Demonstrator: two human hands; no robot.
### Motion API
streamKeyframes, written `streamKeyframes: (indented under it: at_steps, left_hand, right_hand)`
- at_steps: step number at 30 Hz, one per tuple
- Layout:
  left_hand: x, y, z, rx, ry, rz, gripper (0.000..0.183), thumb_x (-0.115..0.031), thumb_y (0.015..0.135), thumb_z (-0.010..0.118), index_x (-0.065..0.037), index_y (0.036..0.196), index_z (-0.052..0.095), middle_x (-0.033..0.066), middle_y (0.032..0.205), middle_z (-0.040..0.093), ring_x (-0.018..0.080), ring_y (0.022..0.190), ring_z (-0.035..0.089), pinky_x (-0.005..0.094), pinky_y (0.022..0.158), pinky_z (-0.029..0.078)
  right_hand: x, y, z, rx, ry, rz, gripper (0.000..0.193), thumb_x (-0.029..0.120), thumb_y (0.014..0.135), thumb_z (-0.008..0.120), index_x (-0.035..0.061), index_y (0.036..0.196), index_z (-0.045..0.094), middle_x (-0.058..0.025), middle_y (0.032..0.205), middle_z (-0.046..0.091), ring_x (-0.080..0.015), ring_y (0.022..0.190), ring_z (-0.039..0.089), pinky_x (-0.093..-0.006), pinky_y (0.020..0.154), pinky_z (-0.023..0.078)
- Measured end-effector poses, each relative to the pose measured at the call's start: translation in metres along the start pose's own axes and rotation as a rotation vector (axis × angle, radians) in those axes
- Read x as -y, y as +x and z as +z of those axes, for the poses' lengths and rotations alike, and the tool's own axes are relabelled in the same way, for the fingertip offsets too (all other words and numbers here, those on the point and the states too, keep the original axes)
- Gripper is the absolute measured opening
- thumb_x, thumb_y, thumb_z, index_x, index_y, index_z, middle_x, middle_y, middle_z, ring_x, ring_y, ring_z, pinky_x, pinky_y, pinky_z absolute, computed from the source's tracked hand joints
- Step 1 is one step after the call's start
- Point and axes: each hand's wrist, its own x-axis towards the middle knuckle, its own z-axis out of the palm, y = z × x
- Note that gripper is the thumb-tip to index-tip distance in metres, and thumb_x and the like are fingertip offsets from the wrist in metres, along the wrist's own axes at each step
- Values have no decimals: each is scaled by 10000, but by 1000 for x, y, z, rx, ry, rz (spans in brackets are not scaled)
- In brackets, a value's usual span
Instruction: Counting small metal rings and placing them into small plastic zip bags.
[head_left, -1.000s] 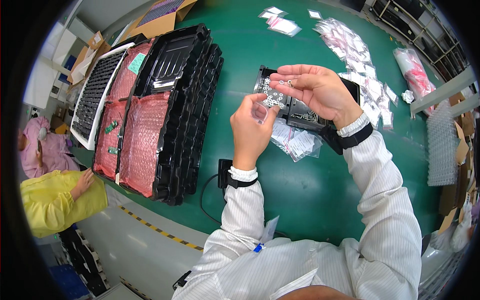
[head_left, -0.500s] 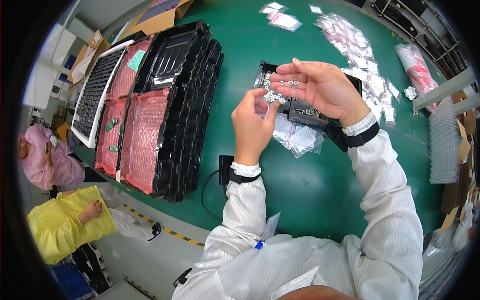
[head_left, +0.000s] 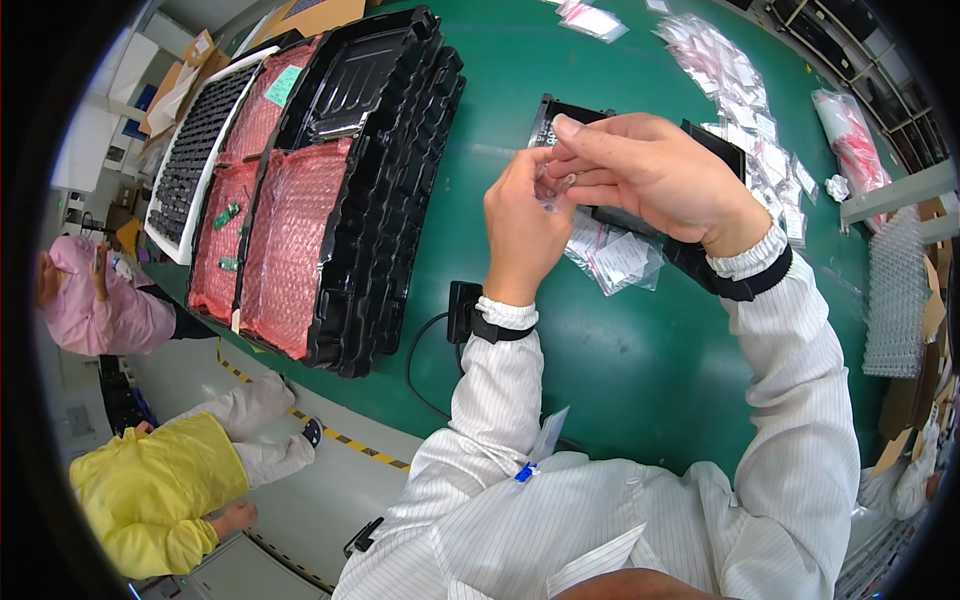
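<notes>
My left hand (head_left: 520,228) pinches a small clear plastic bag (head_left: 547,196) by its upper part, above the green table. My right hand (head_left: 668,182) is cupped against the bag's mouth, thumb over the bent fingers. The small metal rings that lay on its fingers are now mostly hidden between the two hands. Just behind the hands is a black parts bin (head_left: 572,108), largely covered by them. Clear bags with white labels (head_left: 618,260) lie on the table below my right hand.
Stacked black trays (head_left: 395,215) with pink bubble wrap (head_left: 295,250) stand at the left. A long pile of filled small bags (head_left: 725,85) runs along the far right. A black cable (head_left: 412,385) trails near my left wrist. Two co-workers are at the left, one in yellow (head_left: 160,490).
My right hand has turned from palm-up, with rings on its fingers, to cupped against the bag. My left hand still holds the bag. The view has shifted slightly.
</notes>
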Motion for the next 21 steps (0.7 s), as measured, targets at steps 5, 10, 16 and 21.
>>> streamKeyframes:
  at_steps: [5,10,16,21]
  left_hand:
    - [-3,0,0,12,-56,17,274,-54,843,800,-9,1082,673,113,892,749,207,791,728,336,734,567]
    - [-8,1,-9,126,-196,-99,363,-43,876,787,2,1209,651,56,937,746,167,864,717,319,792,563]
    - [-14,-5,-12,525,-783,-230,832,55,937,692,-14,1650,270,144,1454,557,216,1274,592,356,1029,524]
    - [-14,-11,-9,755,-1099,-340,847,40,978,655,-32,1681,189,178,1491,537,245,1325,576,403,1049,547]
  right_hand:
    - [4,-1,7,-7,-69,89,573,403,1062,663,-135,1258,629,-166,1232,700,-188,1148,688,-285,1024,543]
    - [0,-5,2,-115,-248,-286,340,240,1027,665,-76,1149,691,-86,929,707,-128,797,649,-264,726,546]
    - [-24,-23,-22,-112,-703,-351,240,55,924,737,-18,1152,706,-32,917,661,-106,836,622,-276,759,518]
    - [-33,-41,-27,-51,-512,-335,120,76,940,755,-17,985,693,-50,866,622,-119,715,629,-289,667,504]
